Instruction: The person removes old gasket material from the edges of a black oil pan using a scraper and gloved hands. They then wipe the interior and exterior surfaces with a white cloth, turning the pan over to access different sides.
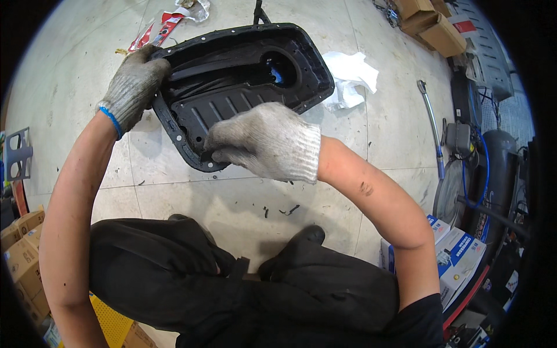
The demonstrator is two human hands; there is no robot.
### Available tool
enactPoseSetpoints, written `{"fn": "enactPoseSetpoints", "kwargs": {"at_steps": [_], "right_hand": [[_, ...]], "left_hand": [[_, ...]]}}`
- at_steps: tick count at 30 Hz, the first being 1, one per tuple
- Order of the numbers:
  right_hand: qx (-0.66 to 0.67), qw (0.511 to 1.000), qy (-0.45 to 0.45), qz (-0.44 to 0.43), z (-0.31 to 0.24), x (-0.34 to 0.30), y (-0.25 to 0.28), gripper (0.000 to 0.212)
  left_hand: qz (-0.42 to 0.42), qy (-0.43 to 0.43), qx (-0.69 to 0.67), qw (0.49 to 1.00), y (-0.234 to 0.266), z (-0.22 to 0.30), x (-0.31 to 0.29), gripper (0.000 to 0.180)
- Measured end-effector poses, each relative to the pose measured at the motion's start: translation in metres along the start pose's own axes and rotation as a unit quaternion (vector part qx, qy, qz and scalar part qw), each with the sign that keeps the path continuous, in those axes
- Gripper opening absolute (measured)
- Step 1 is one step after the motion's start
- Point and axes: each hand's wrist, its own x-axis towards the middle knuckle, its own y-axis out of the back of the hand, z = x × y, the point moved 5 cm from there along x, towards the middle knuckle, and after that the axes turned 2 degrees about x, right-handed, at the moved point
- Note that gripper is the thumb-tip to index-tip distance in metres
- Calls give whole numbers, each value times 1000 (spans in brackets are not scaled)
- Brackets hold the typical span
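A black oil pan (232, 75) is tilted with its hollow side toward me, showing a ribbed floor, a deep round well with a blue glint, and a flange with bolt holes. My left hand (134, 84), in a grey knit glove with a blue cuff edge, is closed around the flange at the far left. My right hand (261, 142), also gloved, is over the near part of the pan. Its thumb and fingers are pinched together at the near corner of the flange; what lies between them is hidden. Small black scraps (289, 210) lie on the floor below the pan.
Crumpled white paper (350, 78) lies right of the pan, red-and-clear packaging (165, 28) beyond it. A long-handled wrench (430, 119) rests at right near a dark tank (499, 156) and blue-white boxes (461, 261). Cardboard boxes stand far right (429, 23) and at left (26, 258).
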Motion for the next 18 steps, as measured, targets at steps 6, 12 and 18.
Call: {"fn": "enactPoseSetpoints", "kwargs": {"at_steps": [6,12,18], "right_hand": [[-16,994,-43,100,0,-28,-14,24],[76,973,-179,127,-4,-49,-18,20],[129,955,-232,132,-24,-60,-9,24]], "left_hand": [[8,6,2,1000,-2,5,1,58],[4,17,-33,999,1,-4,10,61],[70,38,-118,990,-15,14,-14,46]]}}
